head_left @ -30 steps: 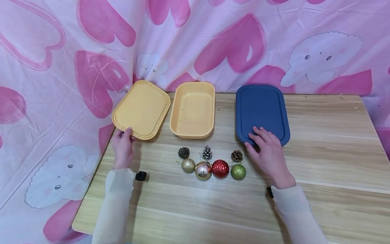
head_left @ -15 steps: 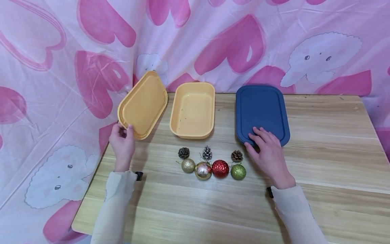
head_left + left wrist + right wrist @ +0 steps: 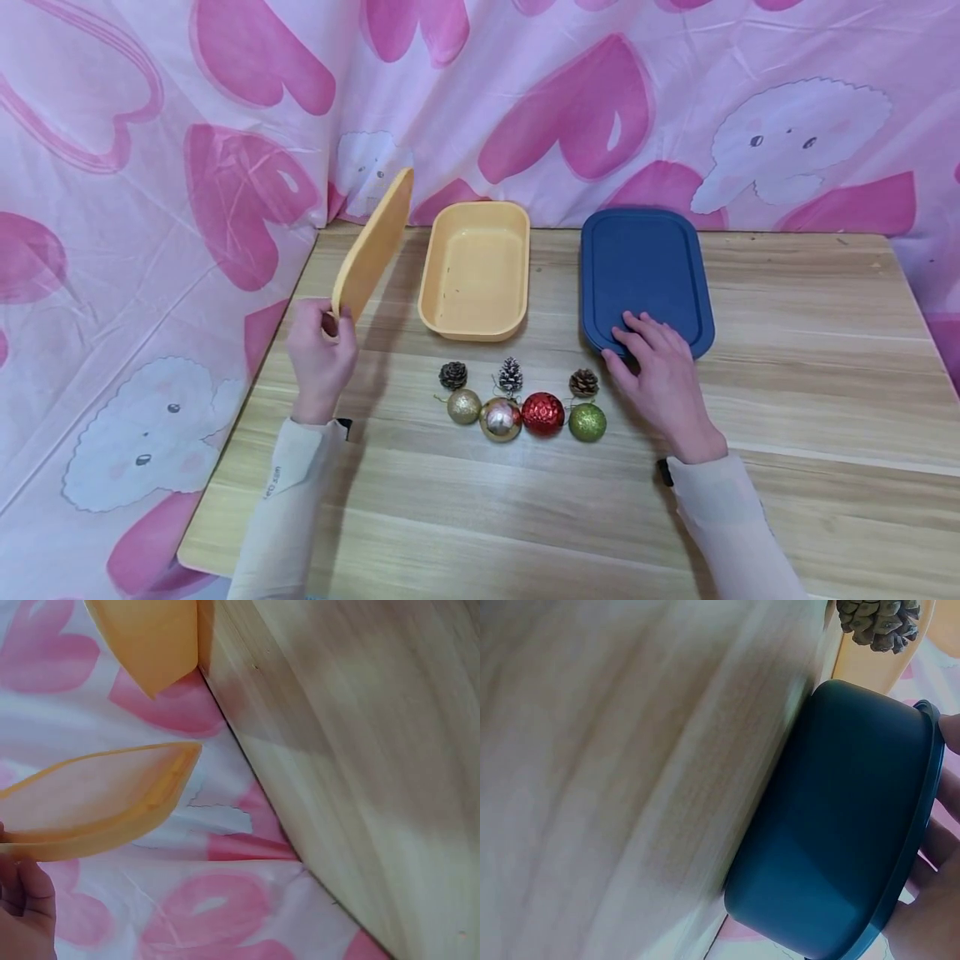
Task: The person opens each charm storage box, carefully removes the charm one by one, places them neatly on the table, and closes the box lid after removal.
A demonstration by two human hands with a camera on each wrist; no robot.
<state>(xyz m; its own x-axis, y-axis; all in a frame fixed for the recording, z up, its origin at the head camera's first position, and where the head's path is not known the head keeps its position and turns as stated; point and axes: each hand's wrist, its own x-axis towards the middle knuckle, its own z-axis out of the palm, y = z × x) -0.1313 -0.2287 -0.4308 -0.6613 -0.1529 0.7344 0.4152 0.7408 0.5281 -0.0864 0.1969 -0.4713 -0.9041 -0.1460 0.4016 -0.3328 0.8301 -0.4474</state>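
Observation:
My left hand pinches the near end of a yellow lid, which stands nearly on edge over the table's left side. In the left wrist view the thumb and fingers hold the rim of that lid. To its right sits an uncovered yellow container with a few dark specks inside. My right hand rests with spread fingers on the near edge of a blue lid. This lid covers a blue container, whose side wall shows in the right wrist view.
Several baubles, among them a red bauble and a green bauble, lie in a row. Behind them are three pine cones, one a frosted pine cone. A pink heart-patterned cloth hangs behind the wooden table.
My left hand has lifted the yellow lid from lying nearly flat to almost upright, turning it and moving slightly right. The right hand stays in place on the blue lid.

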